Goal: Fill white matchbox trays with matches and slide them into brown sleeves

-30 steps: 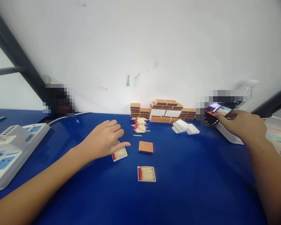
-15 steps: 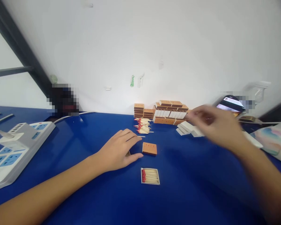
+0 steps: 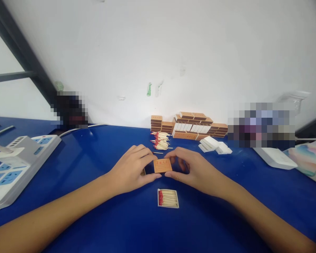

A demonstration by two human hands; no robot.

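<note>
An orange-brown matchbox cover (image 3: 162, 166) lies between my two hands. My right hand (image 3: 197, 170) grips its right end between thumb and fingers. The thumb and forefinger of my left hand (image 3: 133, 168) close about its left end. A small brown edge (image 3: 143, 172) shows under the left palm; most of that thing is hidden. Nearer to me lies a white matchbox tray (image 3: 178, 200) filled with matches, their red heads to the left. Beyond the hands is a pile of loose matches (image 3: 162, 142), with one single match (image 3: 158, 153) in front of it.
Stacked matchboxes (image 3: 192, 126) stand against the wall. Several white trays (image 3: 210, 143) lie to their right, near a white device (image 3: 275, 158) and a patterned pouch (image 3: 308, 158). A power strip (image 3: 23, 168) takes up the left side of the blue table (image 3: 107, 225).
My right hand has come from the white trays at the right to the matchbox cover and taken hold of it. The cover has shifted left, against my left hand, which has barely moved.
</note>
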